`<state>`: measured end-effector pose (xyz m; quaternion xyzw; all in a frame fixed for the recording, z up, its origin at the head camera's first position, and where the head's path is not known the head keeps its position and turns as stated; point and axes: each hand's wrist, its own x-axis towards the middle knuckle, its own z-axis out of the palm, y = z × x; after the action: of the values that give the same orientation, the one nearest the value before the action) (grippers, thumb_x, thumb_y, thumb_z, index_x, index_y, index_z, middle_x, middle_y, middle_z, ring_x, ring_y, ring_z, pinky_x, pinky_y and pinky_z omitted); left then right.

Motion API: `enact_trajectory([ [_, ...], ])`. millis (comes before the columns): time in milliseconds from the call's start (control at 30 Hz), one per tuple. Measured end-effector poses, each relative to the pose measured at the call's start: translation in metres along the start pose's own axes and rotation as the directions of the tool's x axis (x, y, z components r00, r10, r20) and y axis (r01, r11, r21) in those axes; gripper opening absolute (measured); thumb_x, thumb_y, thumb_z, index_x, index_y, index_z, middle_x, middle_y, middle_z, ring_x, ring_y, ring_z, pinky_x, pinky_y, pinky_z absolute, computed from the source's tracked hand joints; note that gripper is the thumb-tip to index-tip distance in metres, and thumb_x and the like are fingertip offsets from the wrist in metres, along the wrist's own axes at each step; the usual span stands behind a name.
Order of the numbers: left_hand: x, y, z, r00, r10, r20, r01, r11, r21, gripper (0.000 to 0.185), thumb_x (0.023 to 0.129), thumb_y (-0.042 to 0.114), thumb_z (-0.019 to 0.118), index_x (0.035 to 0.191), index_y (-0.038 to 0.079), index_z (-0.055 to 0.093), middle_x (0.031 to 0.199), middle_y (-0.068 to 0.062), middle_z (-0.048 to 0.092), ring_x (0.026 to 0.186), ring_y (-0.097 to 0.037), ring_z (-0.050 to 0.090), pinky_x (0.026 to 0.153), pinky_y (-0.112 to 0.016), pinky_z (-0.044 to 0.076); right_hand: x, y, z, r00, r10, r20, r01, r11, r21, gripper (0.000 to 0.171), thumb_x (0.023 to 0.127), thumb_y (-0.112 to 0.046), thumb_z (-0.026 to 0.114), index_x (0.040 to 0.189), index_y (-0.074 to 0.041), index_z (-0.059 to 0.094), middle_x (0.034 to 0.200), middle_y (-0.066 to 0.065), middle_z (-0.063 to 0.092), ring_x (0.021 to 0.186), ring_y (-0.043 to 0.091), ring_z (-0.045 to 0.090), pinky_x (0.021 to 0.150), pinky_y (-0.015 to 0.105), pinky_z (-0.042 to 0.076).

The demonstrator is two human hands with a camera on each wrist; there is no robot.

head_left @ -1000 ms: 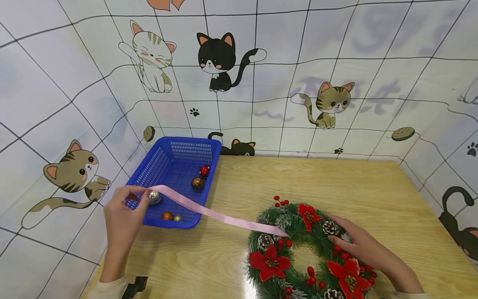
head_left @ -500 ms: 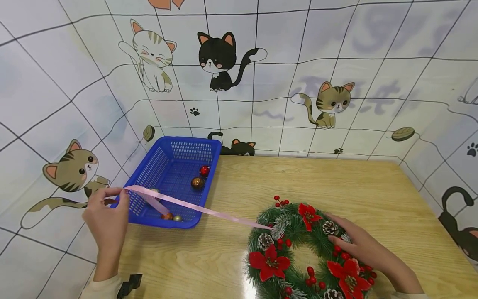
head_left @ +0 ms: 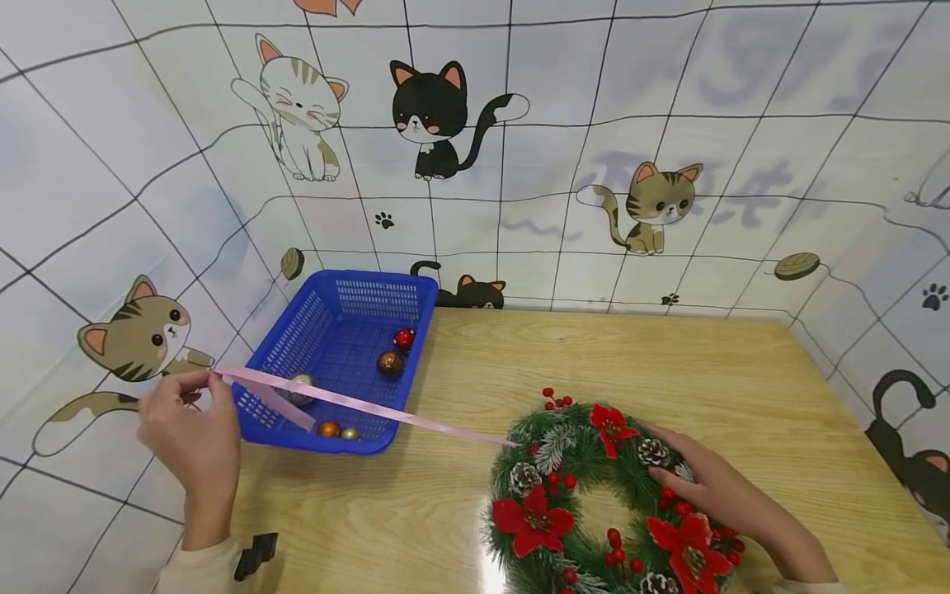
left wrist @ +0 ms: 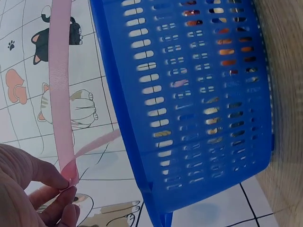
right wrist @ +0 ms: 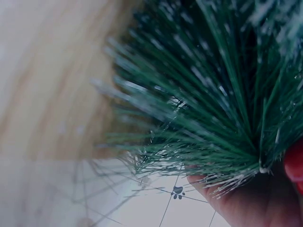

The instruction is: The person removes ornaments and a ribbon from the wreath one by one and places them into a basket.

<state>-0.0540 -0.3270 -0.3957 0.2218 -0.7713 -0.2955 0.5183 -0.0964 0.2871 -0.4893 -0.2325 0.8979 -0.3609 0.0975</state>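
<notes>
In the head view my left hand [head_left: 195,429] pinches a pink ribbon [head_left: 356,402] between thumb and fingertips, beside the basket's near left corner. The ribbon runs taut to the upper left of a green Christmas wreath [head_left: 557,452] and ends among its needles. A loose tail hangs from the pinch over the basket. The left wrist view shows the ribbon [left wrist: 60,85] folded at my fingertips. My right hand [head_left: 708,487] grips the wreath's right side, its fingers partly hidden by needles. Red poinsettias, berries and pine cones decorate the wreath.
A blue plastic basket [head_left: 428,330] stands at the back left. Inside lie a red bauble [head_left: 404,338], a brown bauble [head_left: 390,362], a silver bauble [head_left: 300,389] and small orange and gold ones. Cat-printed sheeting walls the wooden table [head_left: 416,511] behind and at the sides.
My left hand has drawn left and slightly down with the ribbon, which is straighter now. A loose tail has come into view below it. My right hand and the wreath have stayed in place.
</notes>
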Motion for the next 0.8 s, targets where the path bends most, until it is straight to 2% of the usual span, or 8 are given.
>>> enact_trajectory([
  [167, 0.005, -0.001, -0.002, 0.999, -0.031, -0.038, 0.032, 0.999, 0.026, 0.022, 0.104, 0.007, 0.070, 0.109, -0.013, 0.076, 0.102, -0.029, 0.073, 0.097, 0.008, 0.039, 0.099, -0.036, 0.034, 0.000, -0.001, 0.000, 1.000, -0.005, 0.001, 0.005, 1.000, -0.001, 0.065, 0.112, -0.029, 0.066, 0.165, -0.002, 0.041, 0.163, 0.030, 0.045, 0.145, 0.058, 0.044, 0.104, 0.075, 0.045],
  [267, 0.005, -0.002, -0.001, 0.999, -0.034, -0.026, 0.035, 0.999, 0.033, 0.022, 0.104, 0.008, 0.071, 0.110, -0.013, 0.075, 0.103, -0.027, 0.073, 0.098, 0.008, 0.039, 0.099, -0.036, 0.033, 0.000, -0.001, -0.001, 1.000, -0.010, -0.004, 0.010, 1.000, -0.005, 0.066, 0.111, -0.028, 0.067, 0.165, -0.001, 0.041, 0.163, 0.030, 0.045, 0.144, 0.058, 0.044, 0.103, 0.075, 0.045],
  [400, 0.002, -0.003, 0.002, 0.998, 0.004, 0.065, -0.007, 0.999, 0.050, 0.021, 0.103, 0.004, 0.071, 0.110, -0.015, 0.073, 0.103, -0.030, 0.072, 0.096, -0.018, 0.053, 0.098, -0.045, 0.035, 0.000, -0.002, -0.002, 1.000, -0.017, -0.009, 0.016, 1.000, -0.017, 0.066, 0.111, -0.028, 0.068, 0.165, -0.001, 0.041, 0.162, 0.030, 0.046, 0.144, 0.058, 0.045, 0.103, 0.076, 0.045],
  [500, -0.002, -0.005, 0.004, 0.983, 0.029, 0.184, -0.044, 0.996, 0.081, 0.017, 0.101, -0.001, 0.071, 0.107, -0.017, 0.070, 0.102, -0.035, 0.070, 0.099, -0.044, 0.056, 0.098, -0.057, 0.037, 0.000, -0.001, -0.001, 1.000, -0.023, -0.011, 0.022, 1.000, -0.021, 0.066, 0.111, -0.028, 0.068, 0.165, 0.000, 0.041, 0.162, 0.030, 0.046, 0.144, 0.058, 0.046, 0.103, 0.075, 0.045],
  [567, -0.005, -0.007, 0.007, 0.960, 0.049, 0.276, -0.079, 0.992, 0.100, 0.014, 0.099, -0.005, 0.072, 0.104, -0.018, 0.069, 0.099, -0.038, 0.069, 0.099, -0.051, 0.056, 0.095, -0.064, 0.039, 0.000, -0.001, -0.001, 1.000, -0.025, -0.012, 0.024, 1.000, -0.020, 0.066, 0.111, -0.027, 0.068, 0.165, 0.000, 0.041, 0.162, 0.030, 0.046, 0.144, 0.058, 0.046, 0.103, 0.075, 0.045],
  [633, -0.008, -0.010, 0.009, 0.925, 0.084, 0.370, -0.132, 0.985, 0.108, 0.012, 0.096, -0.008, 0.073, 0.101, -0.018, 0.069, 0.096, -0.039, 0.068, 0.097, -0.054, 0.056, 0.092, -0.068, 0.041, 0.000, -0.001, -0.001, 1.000, -0.025, -0.010, 0.025, 1.000, -0.018, 0.066, 0.111, -0.027, 0.068, 0.165, 0.000, 0.041, 0.162, 0.030, 0.046, 0.144, 0.058, 0.045, 0.103, 0.075, 0.045],
  [700, -0.010, -0.013, 0.012, 0.877, 0.123, 0.464, -0.193, 0.975, 0.107, 0.009, 0.093, -0.010, 0.073, 0.097, -0.017, 0.069, 0.092, -0.038, 0.068, 0.094, -0.055, 0.057, 0.085, -0.068, 0.043, 0.000, -0.001, -0.001, 1.000, -0.022, -0.010, 0.022, 1.000, -0.018, 0.066, 0.111, -0.026, 0.068, 0.165, 0.000, 0.041, 0.161, 0.031, 0.046, 0.144, 0.058, 0.045, 0.103, 0.075, 0.045],
  [800, -0.013, -0.017, 0.014, 0.789, 0.174, 0.589, -0.274, 0.958, 0.084, 0.007, 0.091, -0.010, 0.075, 0.095, -0.015, 0.071, 0.092, -0.035, 0.069, 0.095, -0.056, 0.061, 0.083, -0.070, 0.046, 0.000, -0.001, -0.001, 1.000, -0.020, -0.008, 0.019, 1.000, -0.013, 0.066, 0.111, -0.026, 0.068, 0.165, 0.000, 0.041, 0.161, 0.031, 0.046, 0.144, 0.059, 0.045, 0.103, 0.076, 0.045],
])
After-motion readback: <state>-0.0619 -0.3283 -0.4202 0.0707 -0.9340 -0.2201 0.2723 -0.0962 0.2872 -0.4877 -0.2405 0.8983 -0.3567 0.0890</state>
